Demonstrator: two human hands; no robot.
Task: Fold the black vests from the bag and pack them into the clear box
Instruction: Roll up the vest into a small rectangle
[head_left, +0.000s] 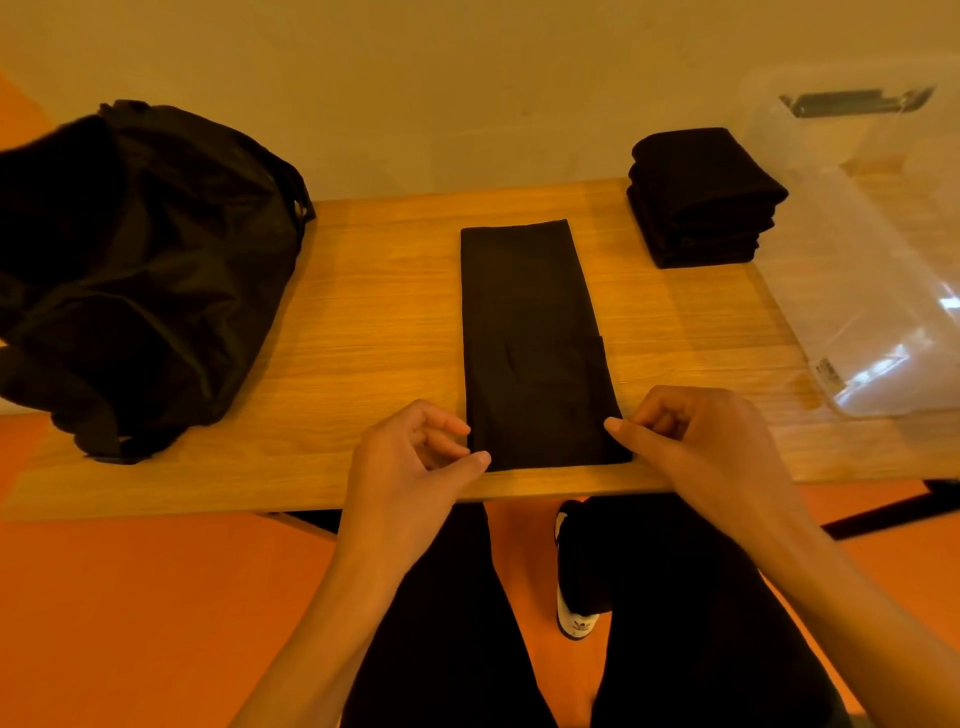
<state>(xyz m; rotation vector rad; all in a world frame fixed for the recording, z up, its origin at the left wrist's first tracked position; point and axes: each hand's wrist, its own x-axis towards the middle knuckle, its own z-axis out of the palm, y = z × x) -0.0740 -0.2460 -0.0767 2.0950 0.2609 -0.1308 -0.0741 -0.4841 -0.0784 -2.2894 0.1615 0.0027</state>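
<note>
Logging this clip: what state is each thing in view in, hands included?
vest, folded into a long strip, flat on table
folded vests, stacked
clear box, open, no vests inside
bag, slumped on table
left hand, fingertips at vest's near-left corner
right hand, thumb at near-right corner

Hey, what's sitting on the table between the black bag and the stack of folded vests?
One black vest, folded into a long strip, lying flat on the table; the head view shows it.
</note>
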